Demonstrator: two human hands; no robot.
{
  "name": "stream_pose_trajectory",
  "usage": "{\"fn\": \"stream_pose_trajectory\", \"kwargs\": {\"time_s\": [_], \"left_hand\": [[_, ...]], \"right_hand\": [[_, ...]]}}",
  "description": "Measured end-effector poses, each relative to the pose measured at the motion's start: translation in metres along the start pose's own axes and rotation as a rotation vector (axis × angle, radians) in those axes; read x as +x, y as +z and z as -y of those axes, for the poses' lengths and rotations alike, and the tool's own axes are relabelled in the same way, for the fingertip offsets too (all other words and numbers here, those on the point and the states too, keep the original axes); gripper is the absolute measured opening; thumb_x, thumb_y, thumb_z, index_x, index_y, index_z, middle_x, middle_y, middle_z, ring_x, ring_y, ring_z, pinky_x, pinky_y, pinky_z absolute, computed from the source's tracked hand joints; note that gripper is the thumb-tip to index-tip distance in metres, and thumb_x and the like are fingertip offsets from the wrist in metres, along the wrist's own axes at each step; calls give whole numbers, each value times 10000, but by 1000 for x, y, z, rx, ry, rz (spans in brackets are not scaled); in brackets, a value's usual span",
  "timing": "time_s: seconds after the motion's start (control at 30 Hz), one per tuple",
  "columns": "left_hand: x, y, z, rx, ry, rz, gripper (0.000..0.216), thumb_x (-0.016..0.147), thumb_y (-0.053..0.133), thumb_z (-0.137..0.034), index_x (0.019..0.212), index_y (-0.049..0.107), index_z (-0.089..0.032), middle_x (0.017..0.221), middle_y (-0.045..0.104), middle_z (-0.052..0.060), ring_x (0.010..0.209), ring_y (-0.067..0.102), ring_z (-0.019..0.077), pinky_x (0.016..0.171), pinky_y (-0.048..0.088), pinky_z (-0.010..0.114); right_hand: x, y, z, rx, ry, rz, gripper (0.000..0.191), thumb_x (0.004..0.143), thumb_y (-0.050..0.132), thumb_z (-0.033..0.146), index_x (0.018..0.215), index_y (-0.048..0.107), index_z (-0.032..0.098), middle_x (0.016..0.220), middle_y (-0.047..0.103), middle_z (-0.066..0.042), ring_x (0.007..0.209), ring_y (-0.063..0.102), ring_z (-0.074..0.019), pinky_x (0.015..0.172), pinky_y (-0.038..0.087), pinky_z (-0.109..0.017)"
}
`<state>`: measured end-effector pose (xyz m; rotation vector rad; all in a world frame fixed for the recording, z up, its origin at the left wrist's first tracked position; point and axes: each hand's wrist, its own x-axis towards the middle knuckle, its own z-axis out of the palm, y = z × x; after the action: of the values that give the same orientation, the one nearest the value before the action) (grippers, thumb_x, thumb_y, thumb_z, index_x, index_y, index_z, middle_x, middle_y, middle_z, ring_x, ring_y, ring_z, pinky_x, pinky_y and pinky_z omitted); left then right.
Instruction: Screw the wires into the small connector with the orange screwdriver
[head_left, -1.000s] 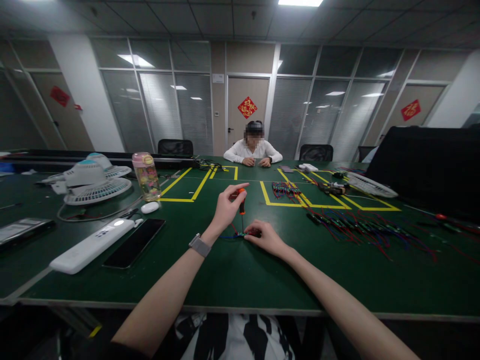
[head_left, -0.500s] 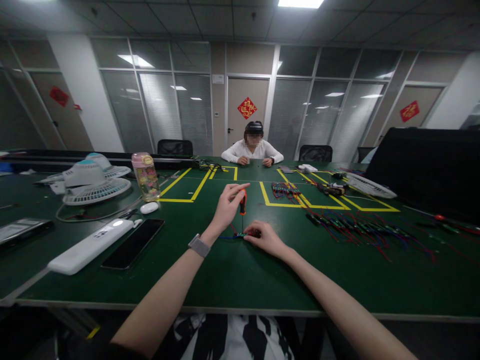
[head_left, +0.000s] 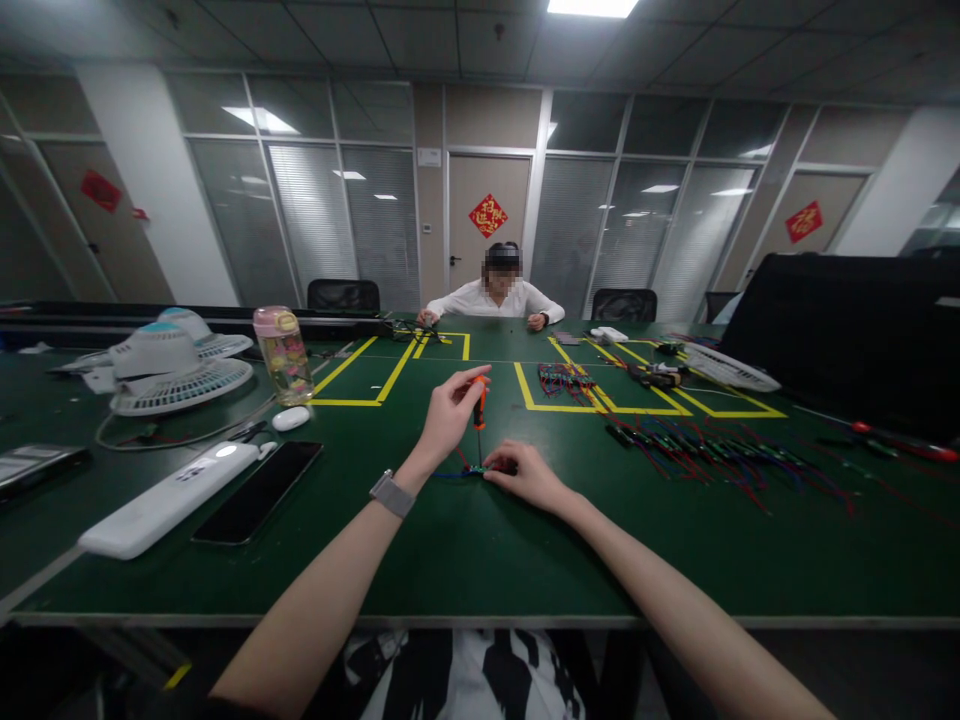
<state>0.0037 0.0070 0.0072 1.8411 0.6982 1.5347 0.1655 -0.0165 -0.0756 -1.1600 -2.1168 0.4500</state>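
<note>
My left hand [head_left: 450,412] is closed around the handle of an orange and black screwdriver [head_left: 480,410], which stands upright with its shaft pointing down. The screwdriver's tip meets a small green terminal block [head_left: 474,470] lying on the table; whether it sits in a screw is too small to tell. Red and blue wires [head_left: 448,475] run out from the block's left side. My right hand [head_left: 529,475] rests on the table and pinches the block's right end between thumb and fingers. Part of the block is hidden behind those fingers.
Right of my hands lie a row of wired green pieces [head_left: 697,445] and a bundle [head_left: 566,380] inside yellow tape. To the left are a phone [head_left: 259,495], a white power strip-like bar [head_left: 169,500], a bottle [head_left: 285,360] and fans [head_left: 180,370]. A person [head_left: 499,290] sits opposite.
The view has shifted slightly to the right. My hands keep their hold on the screwdriver and the block. The person opposite has moved one hand outward toward dark cables.
</note>
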Motion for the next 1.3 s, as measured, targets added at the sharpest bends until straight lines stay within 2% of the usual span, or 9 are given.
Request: {"fn": "stream_pose_trajectory", "kwargs": {"time_s": [0.13, 0.33, 0.53, 0.63, 0.7, 0.8, 0.87, 1.03, 1.3], "left_hand": [[-1, 1, 1, 86, 45, -50, 265, 798, 570, -300, 1018, 666, -186, 962, 583, 55, 812, 577, 130, 723, 473, 242], [0, 2, -2, -15, 4, 23, 302, 855, 470, -253, 1108, 618, -181, 1003, 622, 58, 865, 596, 137, 799, 463, 273], [-4, 2, 1, 186, 99, -31, 262, 814, 561, -322, 1029, 651, -204, 981, 552, 58, 883, 559, 148, 760, 471, 260], [-4, 1, -1, 353, 199, 30, 309, 903, 410, -292, 1161, 564, -221, 1024, 554, 62, 937, 548, 151, 800, 458, 277], [-4, 0, -7, 583, 315, 100, 333, 927, 343, -257, 1213, 501, -189, 1019, 577, 72, 928, 550, 159, 817, 441, 302], [-3, -1, -25, 1055, 569, 282, 328, 916, 373, -278, 1174, 498, -118, 940, 596, 100, 873, 553, 201, 768, 409, 342], [-1, 1, -37, 1225, 726, 396, 297, 920, 355, -256, 1121, 512, -104, 878, 597, 91, 840, 552, 202, 725, 385, 334], [-1, 10, -50, 1323, 932, 506, 268, 921, 323, -186, 1088, 513, -98, 873, 599, 94, 841, 547, 196, 713, 354, 335], [-6, 17, -49, 1329, 927, 493, 279, 919, 309, -155, 1110, 504, -99, 903, 595, 95, 857, 545, 191, 722, 356, 331]], "right_hand": [[0, 0, 0, -2, -14, -2, 112, 745, 658, 217, 839, 692, 165, 741, 556, -7, 637, 510, -102, 606, 411, -220], [0, 0, 1, -21, -14, -12, 112, 743, 658, 213, 837, 693, 162, 739, 563, -11, 651, 516, -108, 615, 408, -224], [0, 0, 2, -22, -5, -12, 128, 740, 662, 232, 842, 697, 164, 723, 552, -8, 621, 497, -107, 593, 402, -226], [0, 0, 4, -8, 9, -12, 129, 742, 654, 234, 841, 695, 161, 735, 561, -14, 629, 505, -111, 592, 408, -227], [-1, 0, 5, 3, 17, -7, 131, 745, 648, 235, 842, 692, 159, 752, 571, -20, 642, 515, -115, 595, 414, -228], [-1, 0, 5, -1, 4, -8, 111, 748, 638, 230, 819, 687, 159, 744, 580, -23, 646, 523, -124, 597, 417, -235], [-1, 1, 3, 3, -14, -17, 99, 754, 627, 229, 799, 679, 157, 745, 590, -27, 645, 530, -129, 599, 422, -242], [-1, 4, 0, -22, -1, -50, 103, 738, 637, 251, 751, 668, 154, 726, 629, -39, 616, 540, -146, 583, 440, -263], [-1, 6, -2, -7, 23, -55, 150, 746, 627, 259, 783, 664, 119, 720, 660, -66, 636, 565, -173, 589, 445, -280]]}}
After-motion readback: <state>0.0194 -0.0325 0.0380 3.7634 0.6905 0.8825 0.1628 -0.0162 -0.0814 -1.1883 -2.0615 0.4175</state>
